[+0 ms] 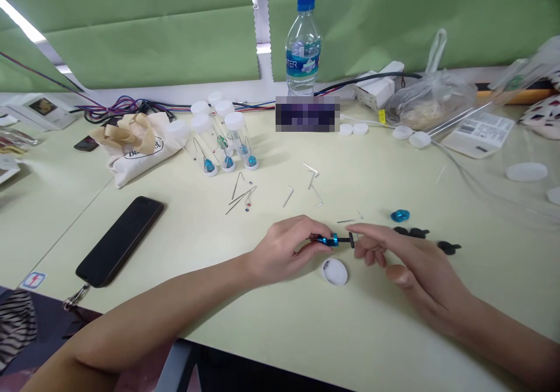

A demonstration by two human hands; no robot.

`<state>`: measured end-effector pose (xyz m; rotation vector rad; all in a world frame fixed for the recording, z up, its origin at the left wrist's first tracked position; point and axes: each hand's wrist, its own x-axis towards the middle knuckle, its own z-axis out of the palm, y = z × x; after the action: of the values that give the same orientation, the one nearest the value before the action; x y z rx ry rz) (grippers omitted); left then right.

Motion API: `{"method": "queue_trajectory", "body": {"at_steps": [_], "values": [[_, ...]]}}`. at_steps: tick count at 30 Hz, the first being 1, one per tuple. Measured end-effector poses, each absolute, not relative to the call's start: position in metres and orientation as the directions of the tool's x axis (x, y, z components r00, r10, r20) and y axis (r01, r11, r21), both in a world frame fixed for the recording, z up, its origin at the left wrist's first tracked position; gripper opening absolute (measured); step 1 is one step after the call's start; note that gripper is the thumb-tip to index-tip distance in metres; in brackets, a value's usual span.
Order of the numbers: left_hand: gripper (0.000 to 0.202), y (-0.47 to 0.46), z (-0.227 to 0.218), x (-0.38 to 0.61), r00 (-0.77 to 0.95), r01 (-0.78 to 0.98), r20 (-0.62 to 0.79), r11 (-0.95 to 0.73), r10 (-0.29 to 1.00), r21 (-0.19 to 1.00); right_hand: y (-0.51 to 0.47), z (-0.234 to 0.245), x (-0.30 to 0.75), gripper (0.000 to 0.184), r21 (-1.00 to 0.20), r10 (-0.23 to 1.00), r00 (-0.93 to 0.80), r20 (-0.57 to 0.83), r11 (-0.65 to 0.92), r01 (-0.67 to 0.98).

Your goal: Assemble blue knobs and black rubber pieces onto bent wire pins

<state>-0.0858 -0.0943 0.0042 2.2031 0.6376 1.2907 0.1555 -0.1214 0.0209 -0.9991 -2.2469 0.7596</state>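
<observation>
My left hand (291,246) pinches a small blue and black metal part (329,240) between thumb and fingertips, its black rod with a crosswise end pointing right. Close to that end is my right hand (406,263), index finger stretched out, thumb apart and the other fingers loosely curled. A small silvery piece shows at the black end beside the right fingertips; whether they touch it is unclear. Just below the part lies a white round cap (335,272) with tiny dark bits in it. An L-shaped hex key (350,219) lies just beyond the hands.
Behind lie more hex keys (289,196), thin bent wires (240,196) and clear tubes (242,141) with white caps. A blue piece (399,216) and black knobs (448,247) sit right. Around them are a phone (120,240), cloth bag (140,147) and water bottle (303,48).
</observation>
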Motion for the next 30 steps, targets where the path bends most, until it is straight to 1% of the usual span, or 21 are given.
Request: {"method": "queue_trajectory", "body": {"at_steps": [12,16,20,24,27,30], "values": [[0.012,-0.0945,0.0047,-0.0855,0.441,0.133,0.650,-0.762,0.619,0.634,-0.1217,0.0202,0.1549,0.051,-0.689,0.783,-0.549,0.292,0.570,0.447],[0.011,-0.0947,0.0047,-0.0854,0.436,0.143,0.654,-0.765,0.618,0.628,-0.1219,0.0232,0.1537,0.049,-0.690,0.783,-0.556,0.279,0.566,0.450],[0.010,-0.0945,0.0045,-0.0856,0.441,0.150,0.645,-0.760,0.624,0.633,-0.1220,0.0242,0.1539,0.054,-0.702,0.787,-0.548,0.285,0.560,0.439],[0.011,-0.0942,0.0045,-0.0857,0.440,0.138,0.654,-0.766,0.615,0.628,-0.1218,0.0227,0.1552,0.052,-0.700,0.785,-0.552,0.281,0.561,0.442],[0.011,-0.0941,0.0046,-0.0856,0.438,0.137,0.652,-0.763,0.619,0.632,-0.1217,0.0217,0.1554,0.057,-0.705,0.789,-0.549,0.274,0.554,0.444],[0.011,-0.0940,0.0044,-0.0855,0.438,0.140,0.647,-0.759,0.624,0.636,-0.1216,0.0209,0.1552,0.055,-0.705,0.783,-0.554,0.281,0.560,0.434]]}}
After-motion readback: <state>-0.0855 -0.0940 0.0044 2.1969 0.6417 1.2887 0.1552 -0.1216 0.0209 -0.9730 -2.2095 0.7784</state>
